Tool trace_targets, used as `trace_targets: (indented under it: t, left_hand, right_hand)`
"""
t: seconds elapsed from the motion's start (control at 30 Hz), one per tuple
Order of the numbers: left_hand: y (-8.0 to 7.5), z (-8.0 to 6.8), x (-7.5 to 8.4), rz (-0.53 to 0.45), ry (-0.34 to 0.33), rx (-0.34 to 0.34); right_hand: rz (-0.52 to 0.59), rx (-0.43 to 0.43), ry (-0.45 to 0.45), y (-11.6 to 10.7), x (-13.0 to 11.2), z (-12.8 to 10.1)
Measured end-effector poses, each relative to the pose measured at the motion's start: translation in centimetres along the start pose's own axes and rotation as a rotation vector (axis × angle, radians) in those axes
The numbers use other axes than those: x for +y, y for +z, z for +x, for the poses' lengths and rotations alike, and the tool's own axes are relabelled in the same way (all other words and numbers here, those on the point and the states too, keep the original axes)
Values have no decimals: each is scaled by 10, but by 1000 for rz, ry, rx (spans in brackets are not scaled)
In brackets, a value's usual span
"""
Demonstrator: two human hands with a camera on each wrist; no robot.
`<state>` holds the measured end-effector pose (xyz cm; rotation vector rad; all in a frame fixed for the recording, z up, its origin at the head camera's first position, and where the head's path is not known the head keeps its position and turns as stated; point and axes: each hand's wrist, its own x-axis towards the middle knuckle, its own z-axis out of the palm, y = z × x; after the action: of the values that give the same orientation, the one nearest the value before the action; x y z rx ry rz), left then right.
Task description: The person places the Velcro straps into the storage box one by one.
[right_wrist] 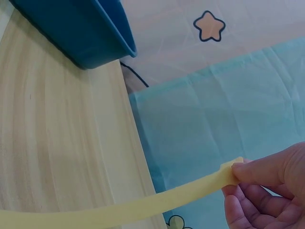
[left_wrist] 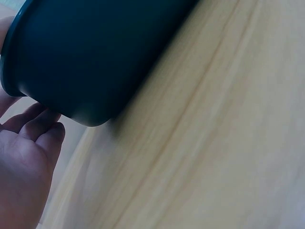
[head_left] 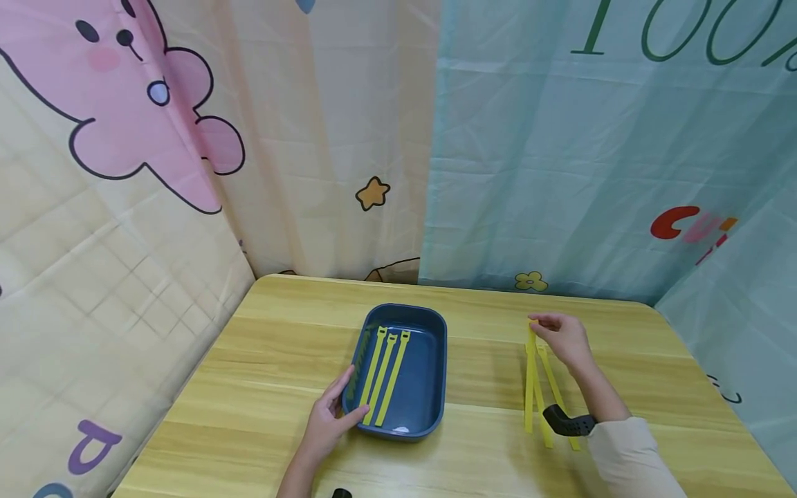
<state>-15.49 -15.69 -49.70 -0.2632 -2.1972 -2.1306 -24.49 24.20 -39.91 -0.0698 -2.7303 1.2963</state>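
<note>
Your left hand point(head_left: 330, 418) steadies the dark blue rectangular plastic tray point(head_left: 429, 373) at its near left corner, fingers curled round the rim and thumb on the outside wall; the left wrist view shows the fingertips point(left_wrist: 45, 129) against the tray's underside edge. Inside the tray, three flat yellow strap ties point(head_left: 386, 373) lie side by side, heads toward the far end. Your right hand point(head_left: 563, 339) pinches the head end of one more yellow strap tie point(right_wrist: 143, 205) between thumb and forefinger, lifted off the light wooden table point(head_left: 473, 456); the remaining loose yellow ties point(head_left: 537, 401) lie on the table just below that hand, well apart from the tray. The step in hand appears to be the pick-up of a fourth tie. The next move would call for carrying it leftward across to the tray and laying it parallel beside the three, while the left hand braces the tray.
</note>
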Motion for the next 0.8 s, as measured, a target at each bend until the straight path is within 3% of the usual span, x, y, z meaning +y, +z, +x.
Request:
trace_targets:
  t: [0.8]
  left_hand:
    - [-1, 1, -2, -8, 9, -4]
  right_hand:
    - [25, 47, -65, -12, -19, -12]
